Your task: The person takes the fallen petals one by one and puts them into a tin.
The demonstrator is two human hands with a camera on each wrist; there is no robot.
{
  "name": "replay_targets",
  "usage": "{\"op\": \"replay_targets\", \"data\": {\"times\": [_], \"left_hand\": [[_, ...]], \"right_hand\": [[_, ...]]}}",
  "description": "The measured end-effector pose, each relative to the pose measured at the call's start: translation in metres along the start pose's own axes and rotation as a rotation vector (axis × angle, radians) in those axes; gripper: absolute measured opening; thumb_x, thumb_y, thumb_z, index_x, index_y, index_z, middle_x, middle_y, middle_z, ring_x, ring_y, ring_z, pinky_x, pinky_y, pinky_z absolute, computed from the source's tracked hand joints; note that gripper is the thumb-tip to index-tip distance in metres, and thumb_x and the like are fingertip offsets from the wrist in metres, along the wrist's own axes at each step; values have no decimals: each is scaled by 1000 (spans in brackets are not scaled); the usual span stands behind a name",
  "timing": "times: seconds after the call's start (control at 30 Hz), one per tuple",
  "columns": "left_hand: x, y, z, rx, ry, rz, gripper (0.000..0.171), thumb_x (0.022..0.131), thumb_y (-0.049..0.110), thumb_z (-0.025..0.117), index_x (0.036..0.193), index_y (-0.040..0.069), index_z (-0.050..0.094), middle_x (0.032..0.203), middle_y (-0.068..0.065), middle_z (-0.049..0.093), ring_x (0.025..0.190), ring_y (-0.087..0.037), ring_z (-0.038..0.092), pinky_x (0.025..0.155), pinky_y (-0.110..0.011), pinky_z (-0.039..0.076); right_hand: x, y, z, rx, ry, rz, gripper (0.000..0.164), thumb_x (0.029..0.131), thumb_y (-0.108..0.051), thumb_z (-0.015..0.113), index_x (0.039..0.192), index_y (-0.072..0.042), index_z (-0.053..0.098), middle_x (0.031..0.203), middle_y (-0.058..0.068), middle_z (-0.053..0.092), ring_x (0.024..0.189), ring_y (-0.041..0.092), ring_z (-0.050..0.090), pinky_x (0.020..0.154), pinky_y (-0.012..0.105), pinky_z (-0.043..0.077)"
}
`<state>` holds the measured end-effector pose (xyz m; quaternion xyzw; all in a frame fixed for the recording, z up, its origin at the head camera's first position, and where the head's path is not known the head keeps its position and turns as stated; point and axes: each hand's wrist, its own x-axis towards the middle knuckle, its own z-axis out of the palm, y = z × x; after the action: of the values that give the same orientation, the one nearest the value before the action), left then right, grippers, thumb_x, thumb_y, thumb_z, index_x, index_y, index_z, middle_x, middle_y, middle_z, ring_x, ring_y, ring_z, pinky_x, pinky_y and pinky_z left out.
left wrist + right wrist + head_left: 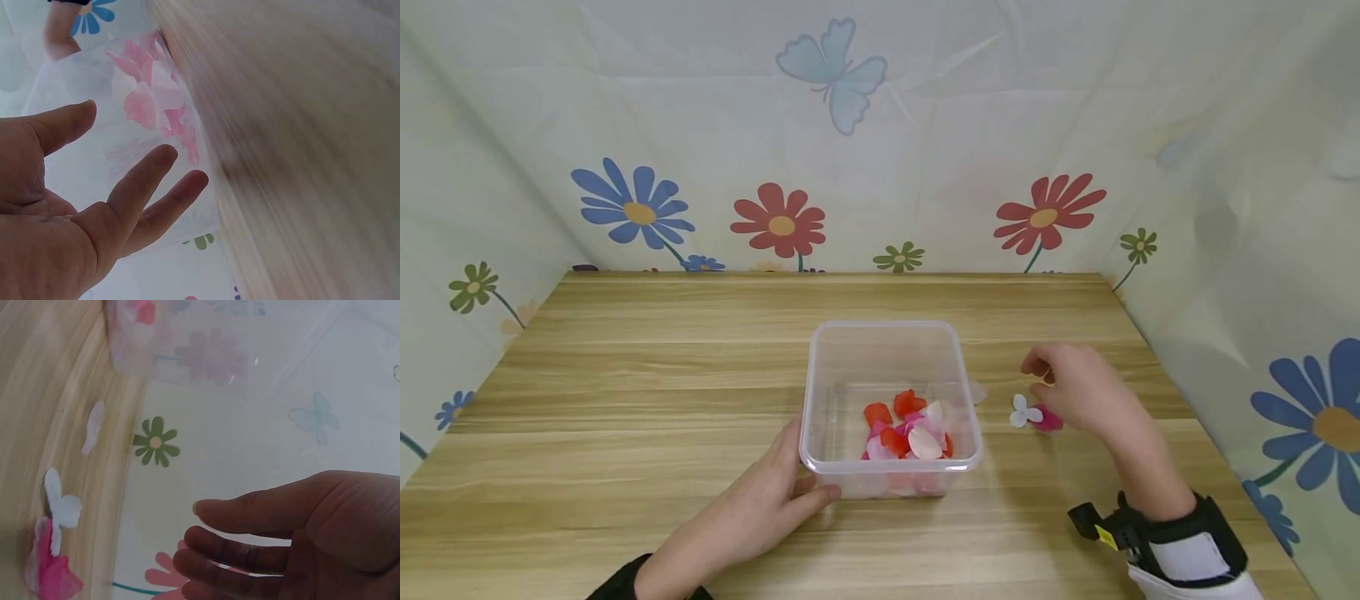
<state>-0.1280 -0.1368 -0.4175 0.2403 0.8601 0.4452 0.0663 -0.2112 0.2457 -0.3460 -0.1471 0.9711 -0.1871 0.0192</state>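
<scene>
A clear plastic container (889,478) stands upright on the table, with red, pink and pale petals (904,433) heaped at its bottom. My left hand (760,500) rests at its front left corner, thumb by the front wall and fingers along the left side; the left wrist view shows them spread and lightly bent. Right of the container, my right hand (1082,392) hovers over a white three-lobed petal piece (1024,412) and a magenta petal (1048,420). Its fingers are loosely curled, with nothing between them in the right wrist view.
Another pale petal (977,392) lies beside the container's right wall. The wood-grain table (662,375) extends back to a white backdrop (910,158) printed with flowers and a butterfly, which also flanks it on both sides.
</scene>
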Motion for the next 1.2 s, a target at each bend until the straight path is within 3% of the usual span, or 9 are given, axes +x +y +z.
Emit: {"op": "replay_targets", "data": {"times": [0.27, 0.5, 0.77, 1.2], "left_hand": [[0, 0, -1, 8, -3, 2, 86, 97, 22, 74, 161, 12, 17, 152, -14, 41, 138, -29, 45, 110, -45, 41], [0, 0, -1, 17, -1, 10, 88, 97, 22, 74, 162, 12, 16, 152, -15, 41, 138, -29, 44, 110, -45, 42], [0, 1, -1, 27, -1, 6, 89, 96, 21, 75, 162, 12, 15, 154, -14, 40, 139, -29, 44, 111, -45, 40], [0, 1, -1, 21, 0, 10, 89, 96, 19, 75, 162, 10, 15, 153, -15, 40, 138, -29, 44, 111, -45, 41]], "right_hand": [[8, 20, 5, -36, -132, 114, 15, 83, 5, 70, 99, 4, 69, 90, 13, 65, 84, 30, 57, 77, 48, 53], [13, 33, 10, -41, -175, 136, 17, 80, 10, 64, 96, 4, 69, 93, 15, 66, 83, 31, 57, 76, 48, 54], [15, 44, 18, -16, -204, 150, 14, 78, 10, 63, 88, 1, 67, 81, 11, 60, 72, 26, 53, 58, 35, 45], [17, 53, 24, 5, -235, 174, 14, 79, 10, 61, 79, -4, 65, 76, 6, 61, 66, 21, 56, 55, 33, 46]]}}
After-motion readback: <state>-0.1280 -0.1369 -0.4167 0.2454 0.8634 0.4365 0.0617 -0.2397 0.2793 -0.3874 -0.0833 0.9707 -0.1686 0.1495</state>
